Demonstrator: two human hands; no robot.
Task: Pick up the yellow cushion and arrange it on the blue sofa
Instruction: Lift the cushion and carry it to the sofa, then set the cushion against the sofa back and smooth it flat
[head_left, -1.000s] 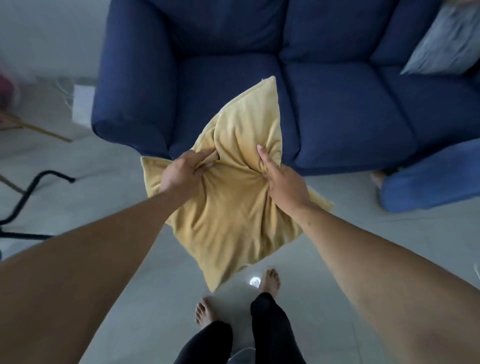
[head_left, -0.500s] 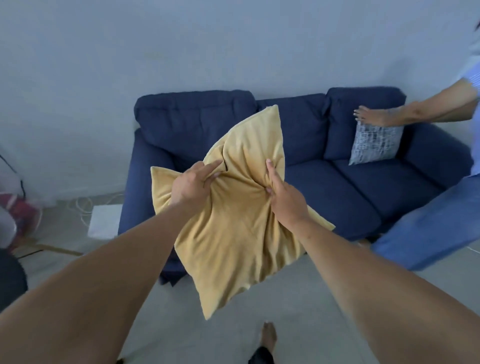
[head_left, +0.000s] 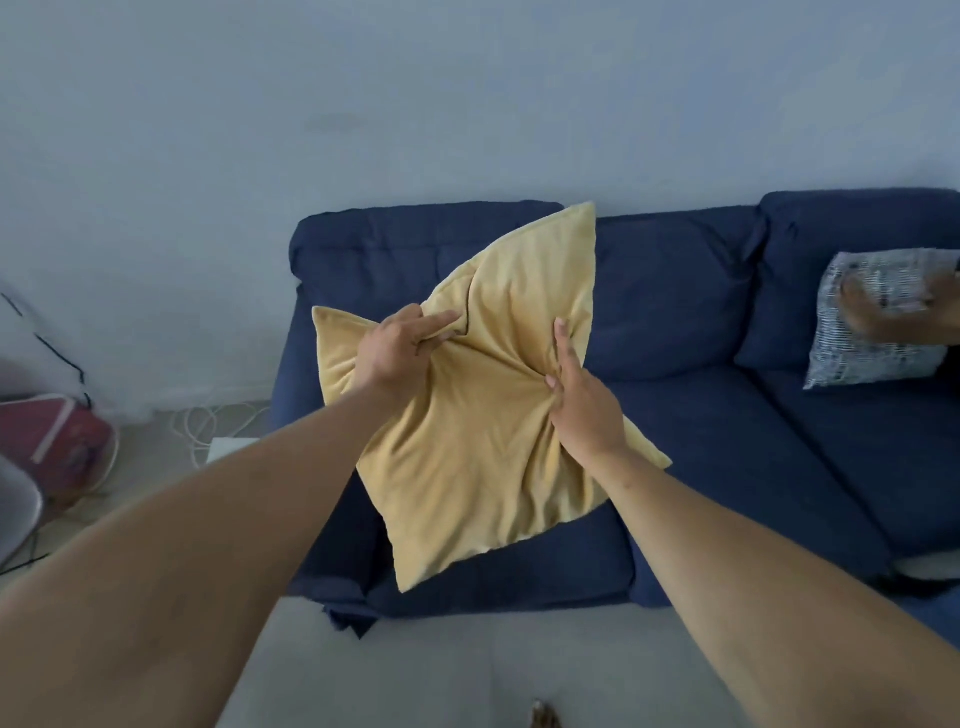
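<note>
The yellow cushion (head_left: 483, 457) hangs diamond-wise in the air over the left seat of the blue sofa (head_left: 691, 312), its top corner level with the backrest. My left hand (head_left: 397, 351) pinches a fold of its fabric on the upper left. My right hand (head_left: 582, 395) grips bunched fabric near the cushion's middle right. The cushion is creased between the two hands. Its lower corner hangs over the seat's front edge.
A grey patterned cushion (head_left: 862, 343) leans on the sofa's right backrest with another person's hand (head_left: 893, 312) on it. A red bag (head_left: 67, 436), white cables (head_left: 208, 421) and a white box lie on the floor left of the sofa.
The cushion has moved forward and now hangs over the left seat, closer to the backrest. My view has come nearer the sofa. Both hands keep the same grip.
</note>
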